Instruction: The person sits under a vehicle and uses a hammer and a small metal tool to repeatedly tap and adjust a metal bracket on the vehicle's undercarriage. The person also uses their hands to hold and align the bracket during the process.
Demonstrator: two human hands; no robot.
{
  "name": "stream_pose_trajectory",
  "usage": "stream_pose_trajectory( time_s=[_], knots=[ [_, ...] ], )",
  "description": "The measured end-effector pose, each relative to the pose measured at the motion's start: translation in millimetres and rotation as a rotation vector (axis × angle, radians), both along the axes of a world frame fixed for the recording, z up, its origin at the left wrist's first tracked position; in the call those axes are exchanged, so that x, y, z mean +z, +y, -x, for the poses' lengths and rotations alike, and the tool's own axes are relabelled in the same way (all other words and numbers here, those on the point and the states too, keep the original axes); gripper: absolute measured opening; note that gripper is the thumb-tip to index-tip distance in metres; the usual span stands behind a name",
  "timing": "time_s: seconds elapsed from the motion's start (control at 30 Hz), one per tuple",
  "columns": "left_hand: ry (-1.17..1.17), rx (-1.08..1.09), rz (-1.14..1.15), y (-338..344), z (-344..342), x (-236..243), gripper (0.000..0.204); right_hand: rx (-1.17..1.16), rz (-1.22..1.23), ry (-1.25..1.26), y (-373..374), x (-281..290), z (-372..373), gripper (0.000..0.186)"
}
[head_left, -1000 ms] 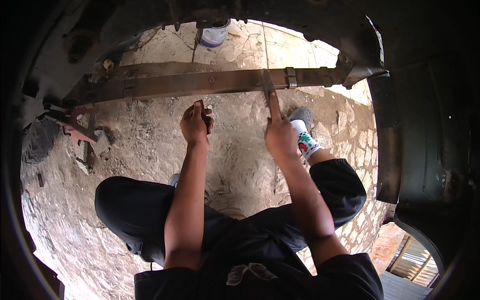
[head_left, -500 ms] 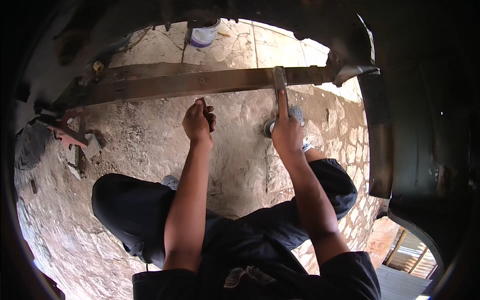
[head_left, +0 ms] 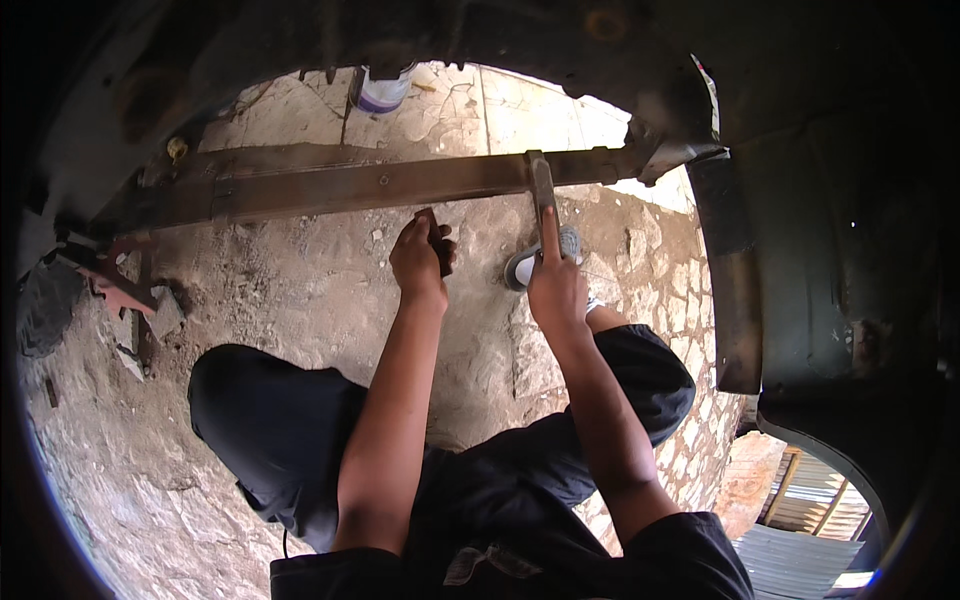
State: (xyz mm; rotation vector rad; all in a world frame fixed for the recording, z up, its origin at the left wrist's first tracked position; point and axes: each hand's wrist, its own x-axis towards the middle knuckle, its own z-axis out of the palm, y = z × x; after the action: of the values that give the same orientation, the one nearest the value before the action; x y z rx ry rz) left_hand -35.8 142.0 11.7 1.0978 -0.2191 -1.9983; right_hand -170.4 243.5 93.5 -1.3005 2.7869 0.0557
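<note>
A long, brownish metal beam [head_left: 345,183] runs crosswise in front of me, with a small bolt on it. My right hand [head_left: 558,290] grips a wire brush [head_left: 541,180], index finger stretched along its back, and the brush's head lies on the beam toward its right end. My left hand [head_left: 420,255] is closed on a small dark brown block [head_left: 432,230] just below the beam, left of the brush. The block's full shape is hidden by my fingers.
Dark metal bodywork [head_left: 840,250] arches overhead and down the right. A white-and-purple bucket [head_left: 378,95] stands beyond the beam. A reddish metal stand [head_left: 125,285], rubble and a dark tyre [head_left: 45,305] are at left. My shoe [head_left: 522,265] rests on the rough ground beneath the brush.
The brush has shifted rightward along the beam and my left hand has moved right with the block. My right foot has shifted left. The whole view has shifted slightly.
</note>
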Motion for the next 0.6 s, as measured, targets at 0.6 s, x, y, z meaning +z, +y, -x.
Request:
stream_pose_trajectory(
  time_s=[0.6],
  knots=[
    [-0.099,-0.003,0.063,-3.7,-14.2,-7.7,0.027,0.080,0.273,-0.092,-0.4,-17.4,39.7,0.083]
  ],
)
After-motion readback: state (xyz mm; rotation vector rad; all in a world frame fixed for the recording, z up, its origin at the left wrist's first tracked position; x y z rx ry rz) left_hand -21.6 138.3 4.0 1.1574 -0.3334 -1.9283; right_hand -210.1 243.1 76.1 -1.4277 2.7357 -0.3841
